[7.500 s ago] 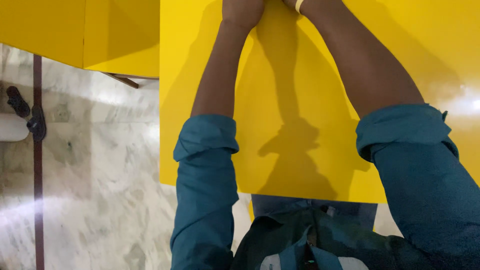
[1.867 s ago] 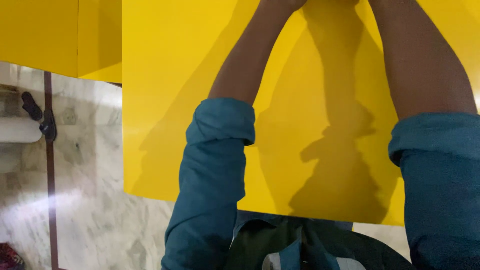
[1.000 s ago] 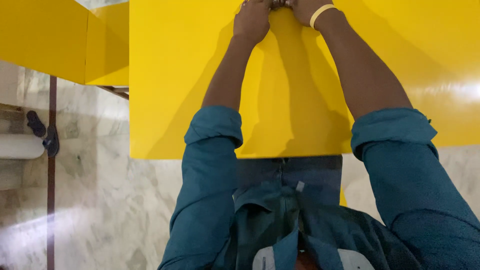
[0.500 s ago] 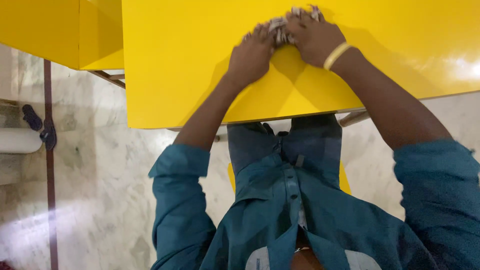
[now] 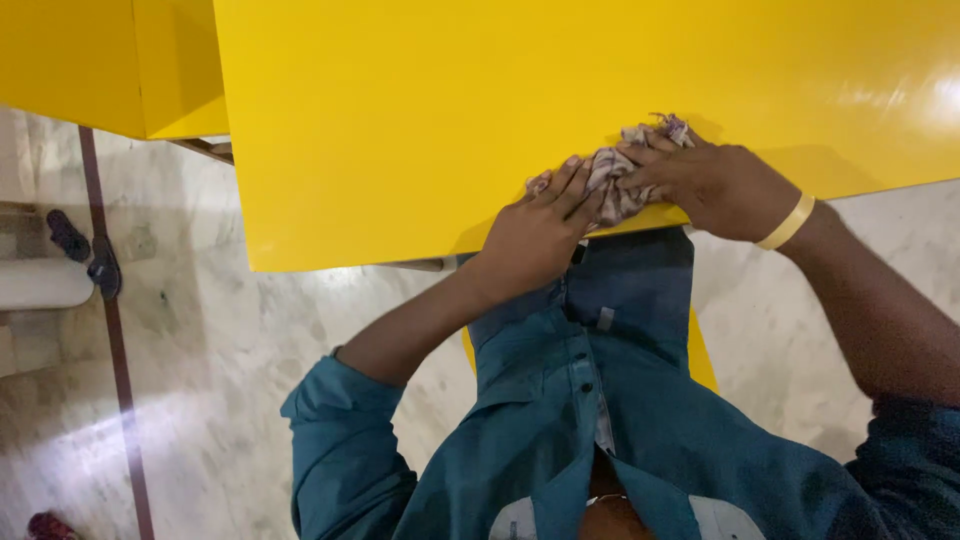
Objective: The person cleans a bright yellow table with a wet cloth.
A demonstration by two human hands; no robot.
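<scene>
Both hands pressed flat on a crumpled checked cloth [image 5: 618,180] at the near edge of the yellow counter [image 5: 400,120]. Cloth pale with purplish and grey checks, bunched, lying on the counter surface right at its near rim, one frayed corner sticking up toward the far side.

Left hand [image 5: 540,230] lay palm down, fingers [image 5: 572,190] spread and stretched toward the cloth, fingertips resting on its left part; heel of the hand hung past the counter edge. Not closed around anything, as far as the view allowed.

Right hand [image 5: 715,180] covered the right part of the cloth, fingers curled over it and pointing left; whether it gripped the cloth or only pressed on it could not be told. Pale yellow wristband [image 5: 787,222] sat on the right wrist.

Both forearms bare, teal sleeves [image 5: 345,450] rolled up. Teal shirt and dark trousers [image 5: 630,290] visible below the counter edge; a strip of yellow seat [image 5: 703,355] showed under the person.

A second yellow counter [image 5: 90,60] stood at far left, apart from the first by a narrow gap. Marble floor [image 5: 200,350], pale and veined, with a dark strip [image 5: 118,370] running near to far on the left. Dark sandals [image 5: 85,250] lay by that strip, beside a white rounded object [image 5: 35,285] at the left edge.
</scene>
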